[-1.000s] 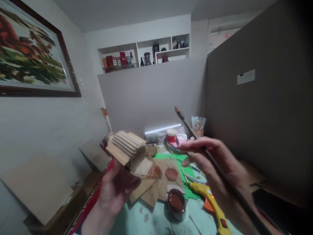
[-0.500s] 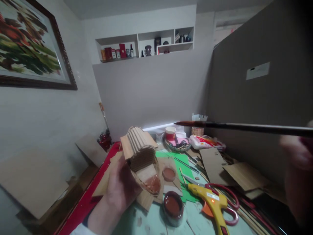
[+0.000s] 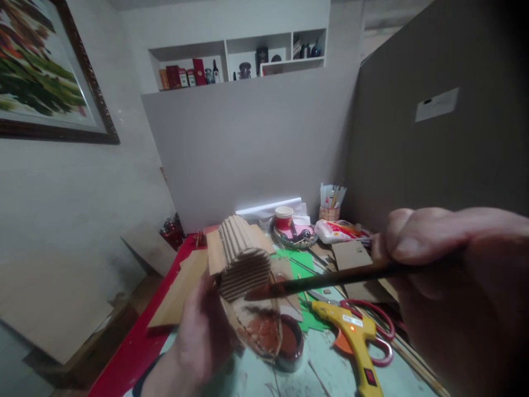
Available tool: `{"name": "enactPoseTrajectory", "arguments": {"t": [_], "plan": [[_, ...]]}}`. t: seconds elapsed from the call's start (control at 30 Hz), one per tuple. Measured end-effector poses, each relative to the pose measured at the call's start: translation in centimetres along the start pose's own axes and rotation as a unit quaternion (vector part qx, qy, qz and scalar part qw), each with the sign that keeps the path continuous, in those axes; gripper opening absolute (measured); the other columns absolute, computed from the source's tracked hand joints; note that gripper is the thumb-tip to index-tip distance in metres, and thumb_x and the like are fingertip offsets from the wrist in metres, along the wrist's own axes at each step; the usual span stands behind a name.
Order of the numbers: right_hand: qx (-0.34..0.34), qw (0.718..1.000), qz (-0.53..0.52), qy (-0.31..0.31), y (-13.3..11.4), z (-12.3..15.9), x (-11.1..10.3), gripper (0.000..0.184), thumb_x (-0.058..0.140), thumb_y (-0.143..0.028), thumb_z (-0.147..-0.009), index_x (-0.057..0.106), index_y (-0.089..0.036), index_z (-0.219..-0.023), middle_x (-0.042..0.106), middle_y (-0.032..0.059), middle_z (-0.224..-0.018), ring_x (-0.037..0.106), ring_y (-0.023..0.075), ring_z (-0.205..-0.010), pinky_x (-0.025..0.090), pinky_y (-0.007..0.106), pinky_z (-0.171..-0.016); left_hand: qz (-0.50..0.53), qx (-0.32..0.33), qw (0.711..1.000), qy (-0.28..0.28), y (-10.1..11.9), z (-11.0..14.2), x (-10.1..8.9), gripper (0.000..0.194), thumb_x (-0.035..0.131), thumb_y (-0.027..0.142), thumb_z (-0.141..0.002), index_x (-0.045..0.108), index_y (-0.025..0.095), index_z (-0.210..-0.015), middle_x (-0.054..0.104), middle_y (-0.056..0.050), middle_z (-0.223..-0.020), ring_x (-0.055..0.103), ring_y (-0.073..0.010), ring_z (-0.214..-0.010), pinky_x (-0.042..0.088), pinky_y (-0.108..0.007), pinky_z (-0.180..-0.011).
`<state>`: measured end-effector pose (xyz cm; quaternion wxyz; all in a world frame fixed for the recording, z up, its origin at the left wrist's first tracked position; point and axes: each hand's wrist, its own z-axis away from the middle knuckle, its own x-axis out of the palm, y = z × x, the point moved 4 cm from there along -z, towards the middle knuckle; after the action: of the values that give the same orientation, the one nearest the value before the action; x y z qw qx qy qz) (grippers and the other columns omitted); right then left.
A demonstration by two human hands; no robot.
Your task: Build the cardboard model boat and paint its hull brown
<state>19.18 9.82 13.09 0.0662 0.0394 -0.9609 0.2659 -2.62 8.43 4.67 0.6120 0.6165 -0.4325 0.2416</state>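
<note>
My left hand (image 3: 200,333) is wrapped round a small cardboard boat (image 3: 239,251) with a ribbed, arched canopy, holding it up above the table. Wet reddish-brown paint covers the front of its deck, while the part nearer the canopy is pale. In my right hand (image 3: 438,237) a paintbrush (image 3: 330,280) is pinched between the fingers. Its brown tip lies over the pale deck by the canopy opening; whether it touches I cannot tell. Partly behind the boat stands a dark-rimmed jar of brown paint (image 3: 292,342).
A yellow glue gun (image 3: 347,325) with a lit orange light lies on the right, over red-handled scissors (image 3: 384,353). Behind are a green sheet (image 3: 303,264), a red paper cup (image 3: 284,218) on a tray, and cardboard pieces (image 3: 351,256). Grey panels close off the back and right.
My right hand has brought the paintbrush down and left, from in front of the back panel to the boat's deck. The boat has shifted slightly and now partly covers the paint jar.
</note>
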Motion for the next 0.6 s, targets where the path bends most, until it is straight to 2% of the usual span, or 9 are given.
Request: {"name": "enactPoseTrajectory", "arguments": {"t": [0.13, 0.23, 0.37, 0.47, 0.6], "plan": [[-0.003, 0.998, -0.049, -0.045, -0.1, -0.3, 0.3, 0.025, 0.060, -0.038, -0.097, 0.076, -0.030, -0.080, 0.054, 0.0021, -0.067, 0.043, 0.0160, -0.058, 0.037, 0.035, -0.053, -0.015, -0.025, 0.999, -0.016, -0.2, 0.4, 0.3, 0.028, 0.078, 0.036, -0.076, 0.079, 0.014, -0.093, 0.081, -0.010, -0.092, 0.077, -0.0232, -0.082, 0.062, -0.029, -0.076], [-0.012, 0.998, -0.046, -0.042, -0.4, -0.2, 0.6, 0.027, 0.056, -0.027, -0.098, 0.076, -0.027, -0.080, 0.054, 0.0020, -0.065, 0.041, 0.0159, -0.058, 0.036, 0.036, -0.055, -0.026, -0.050, 0.998, -0.007, -0.2, 0.8, 0.2, 0.028, 0.075, 0.036, -0.077, 0.078, 0.014, -0.094, 0.081, -0.011, -0.091, 0.076, -0.0246, -0.080, 0.060, -0.033, -0.076], [-0.004, 0.999, -0.038, -0.030, -0.6, 0.1, 0.9, 0.030, 0.054, -0.025, -0.098, 0.075, -0.027, -0.077, 0.054, 0.0023, -0.065, 0.043, 0.0166, -0.059, 0.034, 0.036, -0.056, -0.043, -0.081, 0.995, 0.039, -0.3, 1.1, -0.5, 0.026, 0.074, 0.037, -0.076, 0.078, 0.016, -0.090, 0.080, -0.012, -0.084, 0.075, -0.0272, -0.072, 0.060, -0.036, -0.067], [0.014, 1.000, -0.024, -0.008, -0.7, 0.6, 1.0, 0.029, 0.055, -0.032, -0.097, 0.074, -0.028, -0.075, 0.056, 0.0031, -0.068, 0.046, 0.0189, -0.062, 0.034, 0.037, -0.055, -0.050, -0.057, 0.993, 0.094, -0.4, 1.1, -1.0, 0.028, 0.082, 0.033, -0.066, 0.079, 0.017, -0.088, 0.080, -0.012, -0.083, 0.075, -0.0295, -0.074, 0.060, -0.039, -0.068], [0.051, 0.999, -0.003, 0.012, -1.1, 1.0, 1.3, 0.028, 0.056, -0.030, -0.096, 0.072, -0.029, -0.073, 0.058, 0.0039, -0.076, 0.052, 0.0222, -0.072, 0.039, 0.038, -0.058, -0.067, -0.045, 0.989, 0.126, -0.6, 1.0, -0.5, 0.030, 0.088, 0.031, -0.054, 0.080, 0.016, -0.079, 0.079, -0.009, -0.072, 0.073, -0.0262, -0.061, 0.061, -0.035, -0.060]]}}
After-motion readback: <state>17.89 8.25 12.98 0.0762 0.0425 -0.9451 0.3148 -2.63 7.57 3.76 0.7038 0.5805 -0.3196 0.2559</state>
